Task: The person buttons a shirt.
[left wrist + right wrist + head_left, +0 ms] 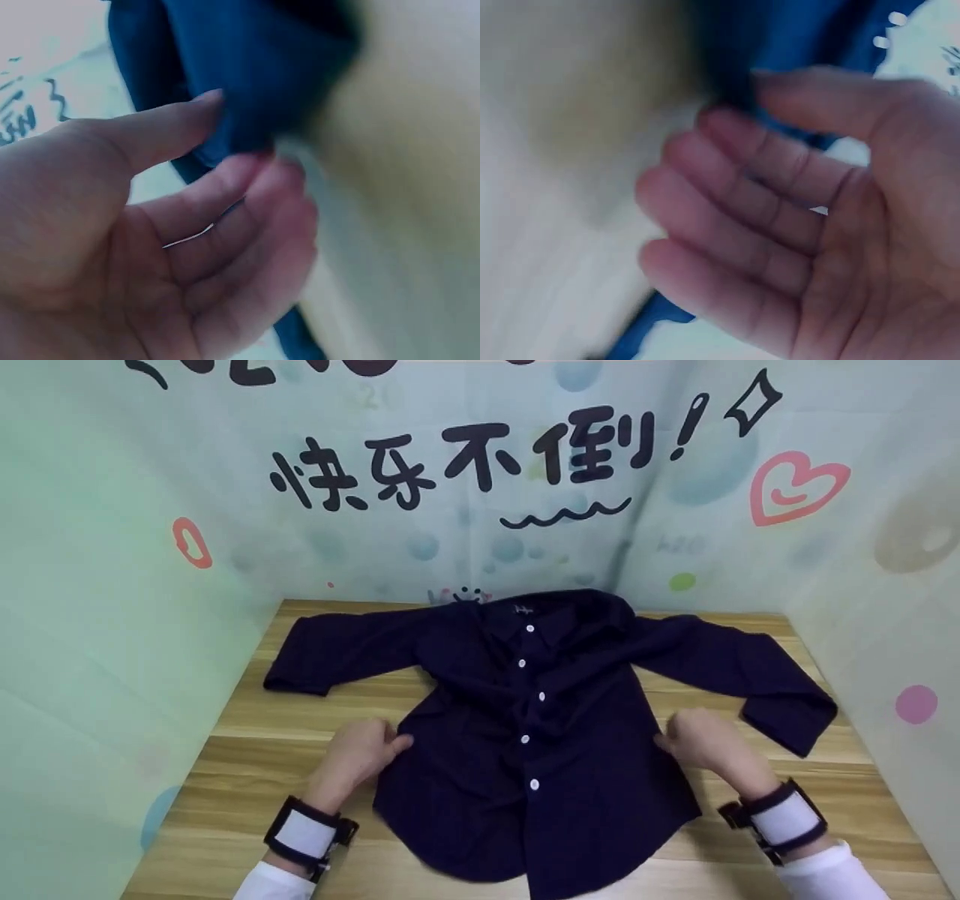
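A dark navy button-up shirt [480, 750] lies front up on the table, its collar at the back and both sleeves spread outward. White buttons run down its middle. My left hand [360, 754] pinches the shirt's left side edge. In the left wrist view, the thumb [176, 127] lies over the cloth and the curled fingers sit beneath it. On the opposite side edge, my right hand [701, 742] pinches the fabric between thumb and index finger. The right wrist view shows the other fingers [720, 225] loosely bent, off the cloth.
The wood-grain table [240, 780] has a printed curtain [465, 540] with dark lettering behind it and pale fabric walls on both sides. The left sleeve [352, 649] lies straight out. The cuff end of the right sleeve [787, 720] bends back toward the front.
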### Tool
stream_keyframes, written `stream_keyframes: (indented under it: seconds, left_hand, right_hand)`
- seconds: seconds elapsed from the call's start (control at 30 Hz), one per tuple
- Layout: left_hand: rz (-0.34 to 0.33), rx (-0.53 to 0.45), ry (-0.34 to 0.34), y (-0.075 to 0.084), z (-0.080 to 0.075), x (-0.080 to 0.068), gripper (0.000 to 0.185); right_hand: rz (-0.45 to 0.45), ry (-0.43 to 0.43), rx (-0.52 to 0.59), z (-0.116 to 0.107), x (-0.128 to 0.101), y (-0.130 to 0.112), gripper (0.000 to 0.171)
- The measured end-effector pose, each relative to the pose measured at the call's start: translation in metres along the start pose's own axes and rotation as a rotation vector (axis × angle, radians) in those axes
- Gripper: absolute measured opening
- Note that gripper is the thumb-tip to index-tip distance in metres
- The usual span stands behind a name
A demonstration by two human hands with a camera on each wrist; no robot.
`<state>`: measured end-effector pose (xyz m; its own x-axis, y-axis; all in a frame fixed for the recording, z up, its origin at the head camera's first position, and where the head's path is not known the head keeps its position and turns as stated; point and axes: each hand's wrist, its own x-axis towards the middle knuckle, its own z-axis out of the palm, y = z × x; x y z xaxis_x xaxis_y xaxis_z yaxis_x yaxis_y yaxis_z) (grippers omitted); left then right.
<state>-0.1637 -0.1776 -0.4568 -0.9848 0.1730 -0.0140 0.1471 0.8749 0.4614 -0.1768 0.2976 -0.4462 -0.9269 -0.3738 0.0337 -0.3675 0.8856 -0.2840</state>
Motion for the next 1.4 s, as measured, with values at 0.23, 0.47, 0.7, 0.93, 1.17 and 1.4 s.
stream_keyframes:
  seconds: [0.23,0.47,0.7,0.93,1.17,1.4]
  left_hand:
    - [0.524,0.058,0.218,0.069,0.015,0.018,0.023]
    - [0.688,0.261,-0.123,0.118,0.04,0.026,0.059]
    - [0.584,0.334,-0.348,0.103,0.068,0.03,0.08]
    - [0.499,0.276,-0.438,0.098,0.073,0.03,0.086]
    - [0.544,0.353,-0.388,0.111,0.078,0.02,0.092]
    - [0.578,0.064,-0.213,0.105,0.057,0.034,0.059]
  right_hand:
    - [-0.249,0.247,0.13,0.007,0.071,-0.05,0.013]
    - [-0.322,-0.074,0.168,0.024,0.132,-0.078,0.04]
    - [-0.126,-0.36,0.095,0.047,0.16,-0.077,0.062]
    - [-0.007,-0.375,-0.01,0.063,0.192,-0.064,0.075]
    - [0.16,-0.317,0.024,0.064,0.213,-0.043,0.084]
    - [0.116,-0.252,0.161,0.045,0.212,-0.032,0.075]
